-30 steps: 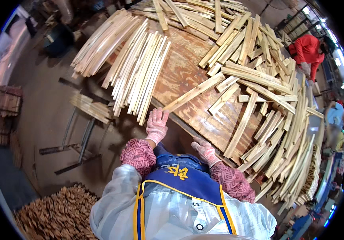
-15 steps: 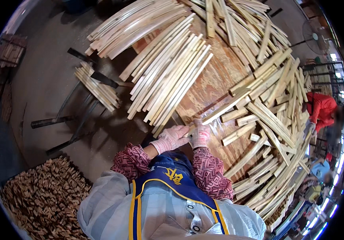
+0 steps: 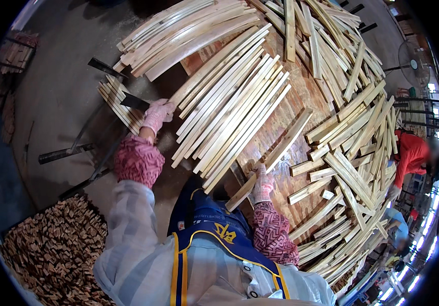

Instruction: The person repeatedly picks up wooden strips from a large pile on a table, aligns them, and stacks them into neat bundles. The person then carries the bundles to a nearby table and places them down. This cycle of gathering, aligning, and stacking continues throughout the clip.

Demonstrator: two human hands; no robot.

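My right hand (image 3: 263, 184), in a pale pink glove, is closed around a wooden strip (image 3: 287, 143). That strip slants from in front of my apron up over the plywood tabletop (image 3: 260, 131), its lower end sticking out past my hand. Out to the left, my gloved left hand (image 3: 158, 115) is at the near end of the leftmost wooden strip (image 3: 199, 76) in a row of strips. Its fingers are bent and bunched against that end; whether they grip it I cannot tell. The row of light strips (image 3: 232, 120) lies side by side between my hands.
Another row of strips (image 3: 189, 30) lies beyond. A loose heap of strips (image 3: 354, 148) covers the right side. A black metal bar (image 3: 134, 101) juts beside my left hand, near a small strip bundle (image 3: 120, 104). Lower left stands a mass of upright sticks (image 3: 54, 250). A person in red (image 3: 410, 155) works at right.
My left hand has left my right hand and swung up and left to the row's end. My right hand keeps the strip, now turned steeper and lower.
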